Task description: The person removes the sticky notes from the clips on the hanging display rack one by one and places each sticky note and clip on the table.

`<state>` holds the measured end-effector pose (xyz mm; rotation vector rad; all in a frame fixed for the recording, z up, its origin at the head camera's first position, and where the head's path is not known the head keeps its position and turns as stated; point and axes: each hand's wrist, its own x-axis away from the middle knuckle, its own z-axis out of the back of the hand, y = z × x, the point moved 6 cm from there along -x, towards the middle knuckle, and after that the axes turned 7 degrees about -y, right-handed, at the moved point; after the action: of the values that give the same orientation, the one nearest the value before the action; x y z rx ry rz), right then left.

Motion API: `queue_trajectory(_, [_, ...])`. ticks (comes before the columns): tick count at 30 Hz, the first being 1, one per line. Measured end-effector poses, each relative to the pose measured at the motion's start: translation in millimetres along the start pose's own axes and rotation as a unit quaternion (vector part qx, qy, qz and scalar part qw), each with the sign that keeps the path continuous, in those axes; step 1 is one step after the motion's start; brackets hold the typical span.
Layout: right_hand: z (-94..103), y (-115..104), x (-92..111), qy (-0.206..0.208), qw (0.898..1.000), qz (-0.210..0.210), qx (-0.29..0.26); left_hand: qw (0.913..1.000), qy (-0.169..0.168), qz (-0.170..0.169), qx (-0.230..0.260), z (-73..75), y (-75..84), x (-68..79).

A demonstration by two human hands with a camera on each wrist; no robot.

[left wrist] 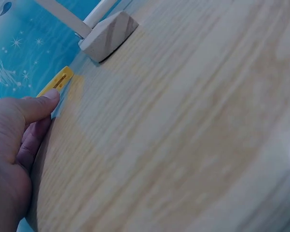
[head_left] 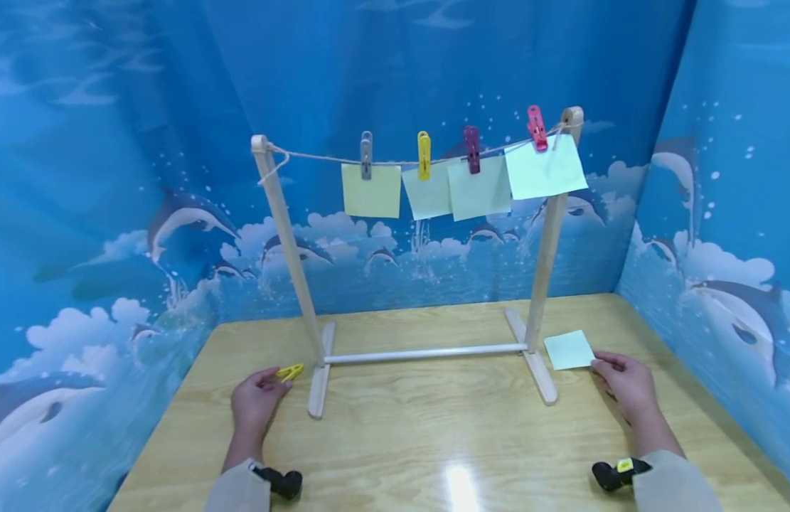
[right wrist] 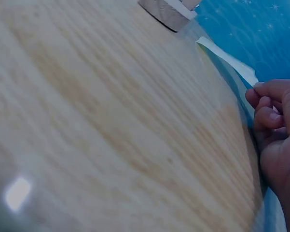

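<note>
Prob. a screened-off demo/rec. booth, tho the wider rm is hard to judge. Dolphin-print curtains (head_left: 382,78) at back & sides, wood-grain worktop (head_left: 420,419), wrist cams (head_left: 291,485) on both arms.

The glossy wood-grain table (head_left: 395,427) gleams at six o'clock, matt paper note (head_left: 568,350) at four, smooth plastic yellow peg (head_left: 292,371) between seven and eight!

Five clothespins (head_left: 423,155), five paper notes (head_left: 371,195), two hands (head_left: 631,387); one wooden stand (head_left: 284,226), one string (head_left: 324,156), one table (head_left: 420,419)
</note>
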<state>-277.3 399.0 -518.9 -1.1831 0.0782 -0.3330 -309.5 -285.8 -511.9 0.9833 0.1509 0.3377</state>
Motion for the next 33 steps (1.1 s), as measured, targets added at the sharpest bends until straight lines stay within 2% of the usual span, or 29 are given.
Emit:
queue_trajectory(9, [-1.0, -4, 1, 0.016, 1.0, -0.002, 0.017, 0.9999, -0.001, 0.005, -0.012, -0.8, 0.2, 1.6])
queue_trajectory(14, [-3.4, -6, -2, 0.038, 0.999, 0.001, 0.03, 0.9999, 0.0, -0.004, -0.013, 0.6, 1.6, 1.9])
queue_trajectory(24, [-6.9, -8, 2, 0.057, 0.998, 0.008, 0.033, 0.9997, 0.002, 0.006, 0.022, 2.3, -3.1, 1.6])
queue_trajectory(33, [-7.4, -5, 10, 0.058, 0.998, 0.021, 0.003, 0.9962, 0.037, -0.017, 0.077, 6.4, -6.5, 5.4])
